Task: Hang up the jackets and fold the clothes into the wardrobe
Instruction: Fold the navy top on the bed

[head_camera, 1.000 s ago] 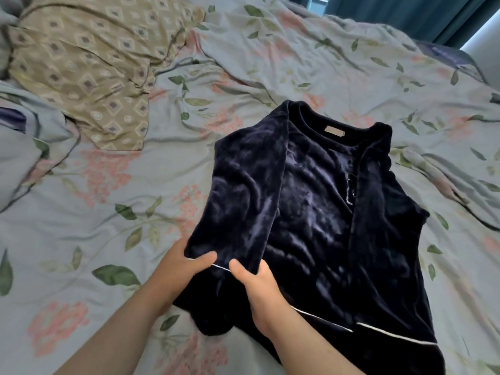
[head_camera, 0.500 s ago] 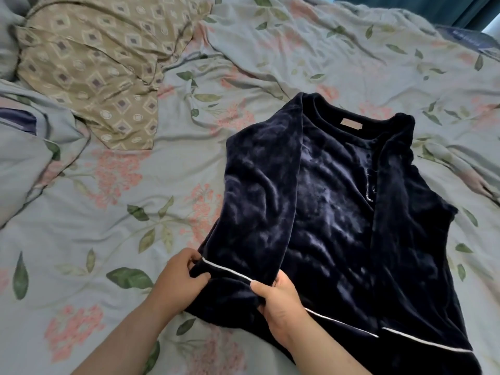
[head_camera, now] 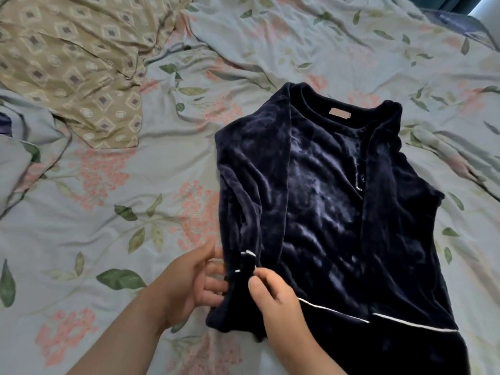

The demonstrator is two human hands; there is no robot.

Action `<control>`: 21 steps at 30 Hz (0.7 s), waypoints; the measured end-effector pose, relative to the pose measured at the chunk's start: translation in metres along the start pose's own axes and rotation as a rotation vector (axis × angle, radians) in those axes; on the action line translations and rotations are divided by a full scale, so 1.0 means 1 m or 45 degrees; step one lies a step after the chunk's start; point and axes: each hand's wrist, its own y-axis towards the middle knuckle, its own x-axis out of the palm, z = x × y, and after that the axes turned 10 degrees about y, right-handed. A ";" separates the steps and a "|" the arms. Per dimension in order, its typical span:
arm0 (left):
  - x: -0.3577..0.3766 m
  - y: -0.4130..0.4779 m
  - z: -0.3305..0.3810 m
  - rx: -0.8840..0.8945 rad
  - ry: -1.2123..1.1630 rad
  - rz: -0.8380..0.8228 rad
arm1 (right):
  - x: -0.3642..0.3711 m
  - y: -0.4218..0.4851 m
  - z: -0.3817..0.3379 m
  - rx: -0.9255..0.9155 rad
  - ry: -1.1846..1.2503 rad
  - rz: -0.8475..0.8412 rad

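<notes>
The dark navy velvet top with white piping [head_camera: 324, 212] is laid on the floral bedsheet [head_camera: 108, 212], right of centre, sleeves folded inward. Its near-left cuff [head_camera: 244, 266] is pinched by the right hand [head_camera: 273, 296]; the left hand [head_camera: 194, 282] is rested alongside, fingers loosely spread. Folding is judged unfinished; stowing remains.

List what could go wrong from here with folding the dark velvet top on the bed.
1. The white-piped sleeve cuff is bunched where the right hand pinches it and the left hand touches its edge. Laid down like this, it may leave a lump in the dark navy velvet top.
2. The rumpled floral duvet is soft and creased, so folds may come out crooked.
3. The top's hem runs out of view, so its lie cannot be checked.
</notes>
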 end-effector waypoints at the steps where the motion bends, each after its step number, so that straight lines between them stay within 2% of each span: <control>1: 0.004 -0.001 0.002 -0.035 -0.089 -0.066 | -0.002 -0.003 -0.004 0.053 0.056 -0.088; 3: 0.010 -0.003 0.007 -0.092 -0.224 -0.200 | -0.006 -0.007 -0.011 0.113 0.101 -0.123; 5: 0.014 0.002 0.013 -0.153 -0.130 -0.233 | -0.010 -0.007 -0.011 0.136 0.058 -0.005; 7: 0.018 0.014 0.024 -0.185 0.229 -0.067 | -0.014 -0.005 -0.008 0.155 -0.106 0.118; 8: 0.021 0.023 0.035 -0.156 0.381 0.077 | -0.018 -0.003 -0.008 0.177 -0.156 0.113; 10: 0.023 0.048 0.063 -0.002 0.499 0.392 | -0.023 -0.002 -0.012 0.208 -0.210 0.028; 12: 0.030 0.072 0.091 0.134 0.430 0.593 | -0.029 -0.002 -0.020 0.205 -0.235 -0.071; 16: 0.058 0.118 0.115 0.216 0.418 0.764 | -0.052 -0.006 -0.026 0.185 -0.252 -0.190; 19: 0.078 0.137 0.123 0.255 0.185 0.895 | -0.074 -0.012 -0.031 0.172 -0.228 -0.177; 21: 0.101 0.144 0.129 0.397 0.167 0.955 | -0.096 -0.016 -0.033 0.156 -0.221 -0.122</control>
